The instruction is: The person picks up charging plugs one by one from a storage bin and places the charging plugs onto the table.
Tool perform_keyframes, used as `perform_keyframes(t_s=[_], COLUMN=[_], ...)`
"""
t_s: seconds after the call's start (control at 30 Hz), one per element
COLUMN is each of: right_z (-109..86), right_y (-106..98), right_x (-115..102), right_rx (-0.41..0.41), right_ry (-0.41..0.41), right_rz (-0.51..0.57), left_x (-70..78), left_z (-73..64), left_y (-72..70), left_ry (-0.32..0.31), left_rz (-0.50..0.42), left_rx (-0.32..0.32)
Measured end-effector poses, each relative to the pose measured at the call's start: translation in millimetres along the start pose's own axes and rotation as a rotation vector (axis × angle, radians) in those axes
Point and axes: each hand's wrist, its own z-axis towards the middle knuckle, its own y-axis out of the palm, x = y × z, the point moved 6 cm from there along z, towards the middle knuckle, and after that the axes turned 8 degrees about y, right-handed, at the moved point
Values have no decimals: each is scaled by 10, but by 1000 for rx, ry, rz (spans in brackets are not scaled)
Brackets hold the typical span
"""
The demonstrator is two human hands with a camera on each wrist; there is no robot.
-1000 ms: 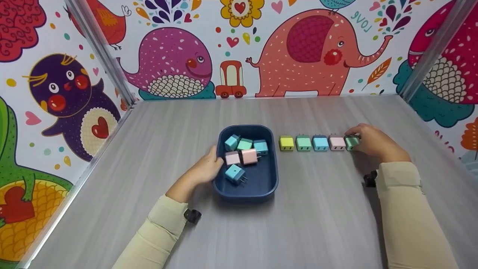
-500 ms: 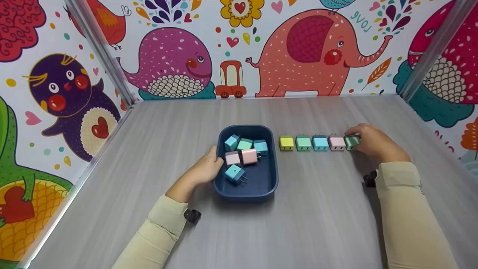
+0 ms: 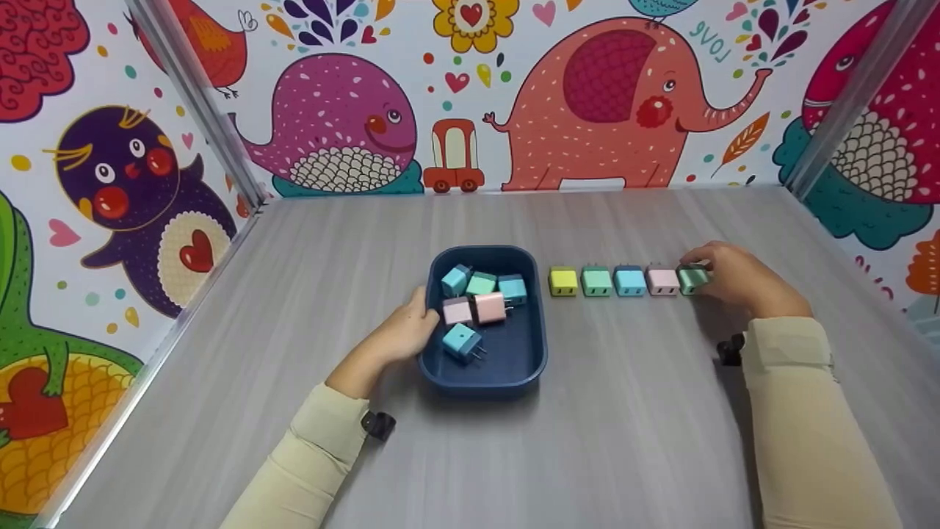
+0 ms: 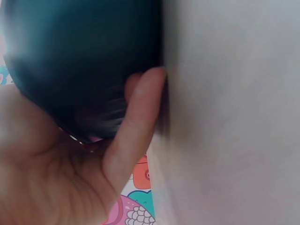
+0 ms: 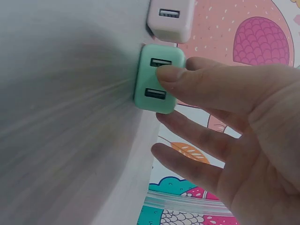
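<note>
A dark blue bin point(image 3: 485, 386) stands on the table, and my left hand point(image 3: 404, 327) grips its left wall, thumb at the rim. In the left wrist view the fingers point(image 4: 136, 122) lie along the bin's outside. At the right end of a row of USB chargers, my right hand point(image 3: 734, 279) pinches a green USB charger point(image 5: 159, 79). The thumb point(image 5: 171, 74) is on its two-port face, other fingers behind it. Close beside it sits a pink charger point(image 3: 662, 282), then a blue charger point(image 3: 630, 282), a mint charger point(image 3: 597, 283) and a yellow charger point(image 3: 564, 282).
Several more chargers lie loosely in the bin, among them a peach charger point(image 3: 490, 308) and a blue charger point(image 3: 463, 342) with prongs showing. The grey table point(image 3: 624, 426) is bounded by patterned walls at the back and sides, with metal posts point(image 3: 202, 103) at the corners.
My right hand and sleeve have shifted very slightly to the right, while the green charger stays at the row's end. The left hand and the bin have not moved.
</note>
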Motion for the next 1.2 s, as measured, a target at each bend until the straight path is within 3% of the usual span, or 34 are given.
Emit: perform_keyframes(t_s=[0.37, 0.63, 1.2], right_z=[-69, -129, -401], right_y=[-105, -191, -380], right_x=[-24, -162, -802], right_rx=[14, 39, 149], right_ry=[41, 52, -95], right_rz=[-1, -24, -80], left_x=[6, 2, 10], left_z=[-1, 6, -7], left_y=[3, -1, -9], left_ry=[-22, -21, 4], left_rz=[-7, -16, -1], left_rx=[-13, -10, -9])
